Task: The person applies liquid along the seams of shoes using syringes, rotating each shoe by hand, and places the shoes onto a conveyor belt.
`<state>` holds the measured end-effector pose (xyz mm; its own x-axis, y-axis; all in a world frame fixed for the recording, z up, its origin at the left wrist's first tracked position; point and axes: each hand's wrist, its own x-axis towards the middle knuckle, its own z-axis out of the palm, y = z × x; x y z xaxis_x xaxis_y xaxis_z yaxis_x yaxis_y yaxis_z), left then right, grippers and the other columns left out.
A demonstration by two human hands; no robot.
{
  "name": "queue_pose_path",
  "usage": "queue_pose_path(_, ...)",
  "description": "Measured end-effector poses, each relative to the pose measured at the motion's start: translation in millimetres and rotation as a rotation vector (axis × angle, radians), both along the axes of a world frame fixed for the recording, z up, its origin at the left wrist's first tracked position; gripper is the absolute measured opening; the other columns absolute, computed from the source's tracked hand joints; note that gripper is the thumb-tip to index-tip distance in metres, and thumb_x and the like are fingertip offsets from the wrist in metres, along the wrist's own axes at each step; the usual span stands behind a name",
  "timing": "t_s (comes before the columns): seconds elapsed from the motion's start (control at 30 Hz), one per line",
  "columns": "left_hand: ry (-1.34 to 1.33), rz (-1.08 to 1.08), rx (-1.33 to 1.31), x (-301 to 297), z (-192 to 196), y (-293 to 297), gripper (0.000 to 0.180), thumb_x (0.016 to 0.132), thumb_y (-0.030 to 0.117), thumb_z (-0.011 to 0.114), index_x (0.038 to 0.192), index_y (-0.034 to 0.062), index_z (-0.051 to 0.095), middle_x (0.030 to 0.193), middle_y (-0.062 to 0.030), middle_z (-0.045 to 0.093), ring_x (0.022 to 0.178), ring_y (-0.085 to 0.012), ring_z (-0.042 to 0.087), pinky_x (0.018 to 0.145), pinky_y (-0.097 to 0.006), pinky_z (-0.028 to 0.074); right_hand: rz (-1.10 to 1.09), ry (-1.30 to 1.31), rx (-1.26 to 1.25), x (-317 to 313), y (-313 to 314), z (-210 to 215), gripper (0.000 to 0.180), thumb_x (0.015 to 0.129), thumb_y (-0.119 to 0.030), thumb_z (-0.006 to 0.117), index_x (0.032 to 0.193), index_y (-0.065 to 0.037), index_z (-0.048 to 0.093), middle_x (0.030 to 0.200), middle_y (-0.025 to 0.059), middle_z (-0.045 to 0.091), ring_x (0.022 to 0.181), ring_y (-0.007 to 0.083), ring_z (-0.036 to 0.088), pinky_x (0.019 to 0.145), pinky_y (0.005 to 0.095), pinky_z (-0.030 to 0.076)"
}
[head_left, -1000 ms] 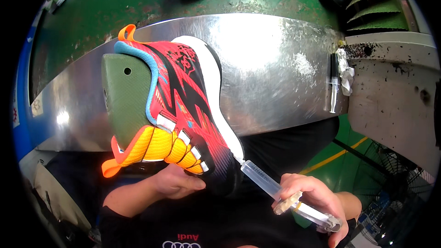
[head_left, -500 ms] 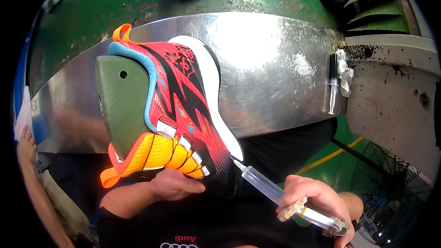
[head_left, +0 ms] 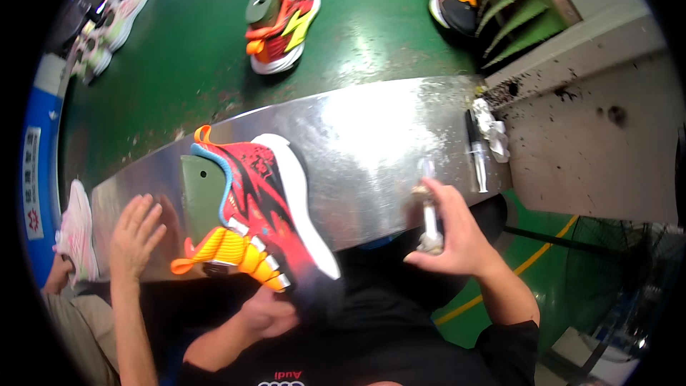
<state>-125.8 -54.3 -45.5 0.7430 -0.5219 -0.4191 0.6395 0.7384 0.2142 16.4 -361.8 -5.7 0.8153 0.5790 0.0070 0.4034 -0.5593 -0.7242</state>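
My left hand [head_left: 270, 313] grips a red and black sneaker [head_left: 268, 182] from below, near its toe. The sneaker has a white sole, orange tongue and laces area, and blue collar, and lies on its side with a dark green shoe last [head_left: 202, 193] inside. To its right, my right hand [head_left: 461, 232] curls around a clear syringe [head_left: 429, 218] over the metal plate; the fingers are at its flange and the thumb is by the plunger end. The syringe's tip is blurred. My left fingers are mostly hidden beneath the shoe.
The metal plate [head_left: 364, 150] bears a dark-filled syringe [head_left: 475, 150] and crumpled white tissue [head_left: 491, 129]. A co-worker's hand [head_left: 136, 236] is beside the last, near a pink-white shoe [head_left: 77, 232]. Another sneaker [head_left: 282, 21] stands on the green table. A grey machine housing [head_left: 586, 121] borders the right.
My right hand has drawn the syringe away from the toe, over the plate. The sneaker sits lower in view, as the view has shifted. A co-worker's hand has come in at left.
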Motion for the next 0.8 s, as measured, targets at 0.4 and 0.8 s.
queue_pose_path(0.4, -0.553, 0.402, 1.158, 49, 88, 73, 0.083, 0.072, 0.031, 0.07, 0.135, -0.0044, 0.03, 0.125, -0.0178, 0.049, 0.116, -0.0275, 0.05, 0.103, -0.039, 0.036, 0.071, -0.331, -0.327, 30, -15, 18, 0.1, 0.056, -0.066, 0.071, 0.129, -0.003, 0.044, 0.113, 0.0162, 0.05, 0.092, 0.033, 0.05, 0.083, 0.0403, 0.043)
queue_pose_path(0.8, -0.945, 0.305, 1.286, 133, 134, 3, 0.061, 0.064, 0.006, 0.082, 0.117, 0.0009, 0.052, 0.104, -0.0055, 0.057, 0.098, -0.0114, 0.055, 0.086, -0.026, 0.045, 0.065, -0.178, -0.532, 59, -62, 33, 0.089, 0.046, -0.023, 0.087, 0.124, -0.003, 0.047, 0.11, 0.0145, 0.049, 0.102, 0.034, 0.045, 0.088, 0.0404, 0.042)
